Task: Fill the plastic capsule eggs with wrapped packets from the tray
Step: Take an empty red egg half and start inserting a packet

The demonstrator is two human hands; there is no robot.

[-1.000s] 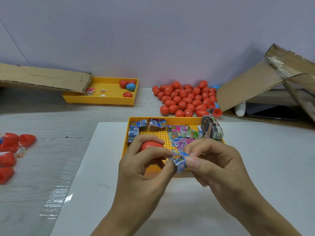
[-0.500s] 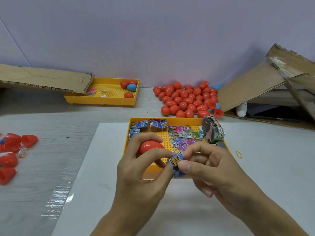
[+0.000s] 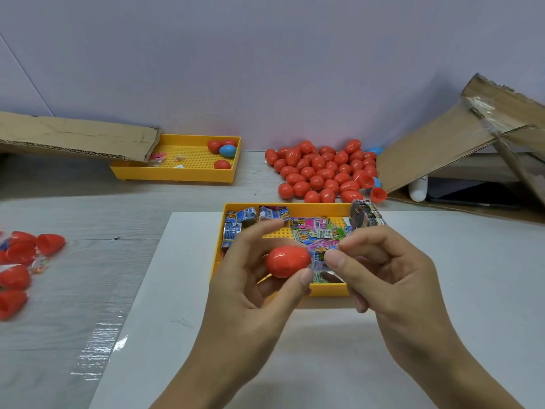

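My left hand (image 3: 250, 305) holds a red capsule egg half (image 3: 286, 261) between thumb and fingers, just above the near yellow tray (image 3: 324, 290). The egg's right end faces my right hand (image 3: 392, 278). There my right thumb and forefinger pinch a small blue wrapped packet (image 3: 319, 259) right against the egg. Whether the packet is partly inside the egg is hidden. More wrapped packets (image 3: 315, 231), blue, pink and green, lie in the tray behind my hands.
A pile of red closed eggs (image 3: 321, 172) lies behind the tray. A second yellow tray (image 3: 177, 175) sits at the back left under a cardboard flap (image 3: 73, 137). Red egg halves (image 3: 20, 261) lie at the far left. A cardboard box (image 3: 442, 143) stands at the right.
My left hand turned the red egg so more of it shows and raised it slightly. The blue packet moved from below my fingers up against the egg's right end.
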